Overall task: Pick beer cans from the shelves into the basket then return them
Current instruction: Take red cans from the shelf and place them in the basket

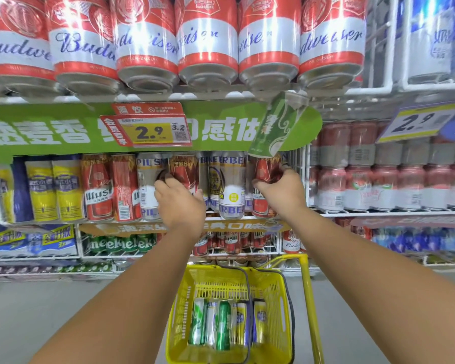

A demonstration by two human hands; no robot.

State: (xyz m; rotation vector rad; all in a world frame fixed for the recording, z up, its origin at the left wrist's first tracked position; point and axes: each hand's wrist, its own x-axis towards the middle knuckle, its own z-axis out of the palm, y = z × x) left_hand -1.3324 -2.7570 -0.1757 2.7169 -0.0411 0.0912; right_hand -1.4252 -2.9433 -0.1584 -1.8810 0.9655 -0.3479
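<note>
Both my arms reach to the middle shelf of beer cans. My left hand [179, 203] wraps around a red can [183, 172] that stands among silver Pilsner cans. My right hand [280, 191] grips another red can [265, 172] near the white wire divider. Below, on the floor, a yellow basket [176, 321] holds several cans [225, 324], green, silver and yellow-blue, lying side by side.
Red-and-white Budweiser cans [205, 40] fill the top shelf. A green banner with a yellow price tag [149, 132] hangs under it, and a green cardboard can [273, 127] tilts off its right end. Yellow cans [53, 190] stand left, pink cans [378, 185] right. The basket's yellow pull handle [309, 298] rises at right.
</note>
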